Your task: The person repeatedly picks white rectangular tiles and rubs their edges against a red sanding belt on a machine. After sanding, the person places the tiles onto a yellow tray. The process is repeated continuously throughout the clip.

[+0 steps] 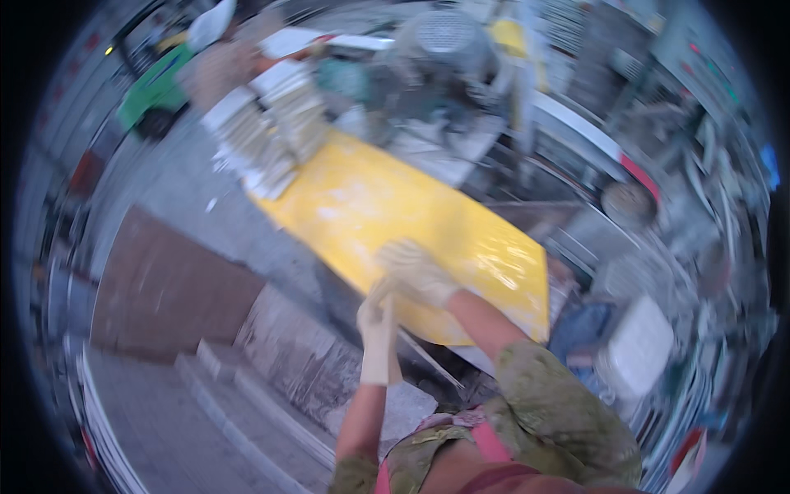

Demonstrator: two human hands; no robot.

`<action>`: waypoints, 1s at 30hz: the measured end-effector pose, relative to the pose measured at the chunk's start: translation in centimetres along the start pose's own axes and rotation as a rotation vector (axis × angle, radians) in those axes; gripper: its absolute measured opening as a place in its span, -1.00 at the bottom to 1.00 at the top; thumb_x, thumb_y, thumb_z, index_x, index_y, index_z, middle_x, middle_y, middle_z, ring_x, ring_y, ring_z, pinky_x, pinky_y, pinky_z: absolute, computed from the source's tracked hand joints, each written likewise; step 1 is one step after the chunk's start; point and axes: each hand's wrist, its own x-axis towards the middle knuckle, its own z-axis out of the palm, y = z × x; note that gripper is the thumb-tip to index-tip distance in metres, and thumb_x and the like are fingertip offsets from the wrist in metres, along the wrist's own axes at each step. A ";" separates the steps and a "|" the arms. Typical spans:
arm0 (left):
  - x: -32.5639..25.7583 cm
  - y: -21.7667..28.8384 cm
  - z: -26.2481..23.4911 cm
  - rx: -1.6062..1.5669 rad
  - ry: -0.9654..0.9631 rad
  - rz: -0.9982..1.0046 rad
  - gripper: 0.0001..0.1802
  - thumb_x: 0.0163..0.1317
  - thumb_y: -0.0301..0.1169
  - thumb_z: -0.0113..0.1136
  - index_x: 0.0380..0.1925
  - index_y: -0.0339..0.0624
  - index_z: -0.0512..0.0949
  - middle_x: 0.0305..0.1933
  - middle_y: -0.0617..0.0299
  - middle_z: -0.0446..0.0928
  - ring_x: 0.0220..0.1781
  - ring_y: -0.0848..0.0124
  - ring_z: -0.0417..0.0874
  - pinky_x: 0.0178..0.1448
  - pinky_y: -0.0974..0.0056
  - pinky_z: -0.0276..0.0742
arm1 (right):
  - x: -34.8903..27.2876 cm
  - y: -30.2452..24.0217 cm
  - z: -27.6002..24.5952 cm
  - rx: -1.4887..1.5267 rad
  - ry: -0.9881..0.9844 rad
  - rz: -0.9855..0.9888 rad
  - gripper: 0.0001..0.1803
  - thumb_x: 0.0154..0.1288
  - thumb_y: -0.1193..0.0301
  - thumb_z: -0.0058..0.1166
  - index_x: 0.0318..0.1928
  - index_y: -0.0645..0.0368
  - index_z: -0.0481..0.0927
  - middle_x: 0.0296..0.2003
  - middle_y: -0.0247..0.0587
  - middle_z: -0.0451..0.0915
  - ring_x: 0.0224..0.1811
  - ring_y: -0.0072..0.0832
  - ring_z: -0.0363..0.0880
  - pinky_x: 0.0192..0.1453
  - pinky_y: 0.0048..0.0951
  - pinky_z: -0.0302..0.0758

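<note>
Cream gloves cover both of my hands. My right hand reaches over the near edge of a yellow-covered table, its fingers stretched out and slightly blurred. I cannot tell whether its palm touches the surface. Just beside and below it, my left hand is raised at the table's near edge, close to the right hand's heel. Motion smears the left fingers, so their grip is unclear. Nothing held shows in either hand. Pale flat pieces stand in stacks on the table's far left end.
Another person is at the far left, by a green machine. A grey motor-like machine stands behind the table. Right of me is a white plastic container. A brown board and grey slabs lie to the left.
</note>
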 end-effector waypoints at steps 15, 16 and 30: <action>-18.3 12.2 15.1 -0.040 0.454 -0.383 -0.64 0.55 -0.26 0.17 -0.45 -0.20 0.48 -0.42 0.28 0.56 -0.27 0.50 0.52 0.02 0.33 0.43 | -10.9 9.8 -10.4 0.501 0.325 -0.032 -0.60 0.50 0.28 0.06 0.24 0.13 0.62 0.21 0.02 0.60 0.38 -0.02 0.45 0.48 -0.09 0.34; -18.3 12.6 16.9 -0.034 0.454 -0.414 -0.66 0.54 -0.26 0.15 -0.44 -0.21 0.52 -0.41 0.25 0.59 -0.23 0.49 0.54 0.09 0.29 0.42 | -14.0 12.2 -12.3 0.493 0.338 0.060 -0.60 0.49 0.27 0.07 0.24 0.12 0.62 0.22 0.02 0.60 0.39 -0.04 0.46 0.48 -0.09 0.36; -13.1 7.2 22.5 0.066 0.198 -0.252 -0.73 0.45 -0.32 0.25 -0.09 -0.33 0.72 -0.10 0.12 0.75 -0.02 0.40 0.70 0.20 0.27 0.55 | -49.5 30.6 -23.5 -0.140 0.571 0.967 -0.64 0.45 0.28 0.08 0.13 0.14 0.68 0.05 0.06 0.69 0.14 0.04 0.63 0.28 -0.06 0.52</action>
